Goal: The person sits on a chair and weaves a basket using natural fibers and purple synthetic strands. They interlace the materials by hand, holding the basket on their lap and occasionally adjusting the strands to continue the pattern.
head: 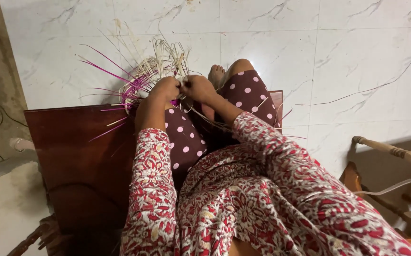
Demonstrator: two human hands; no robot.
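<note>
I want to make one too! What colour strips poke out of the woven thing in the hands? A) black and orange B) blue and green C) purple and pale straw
C: both hands, left hand and right hand, hold the woven piece, from which purple and pale straw-coloured strips stick out.

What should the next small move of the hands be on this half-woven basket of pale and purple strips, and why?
Probably draw the pale strip pinched between both hands snug against the woven rim. The left hand and right hand meet at the edge of the half-woven basket of pale and purple strips, and loose strip ends splay out unwoven, so the weave looks open there. Which strip is pinched is too small to tell.
</note>
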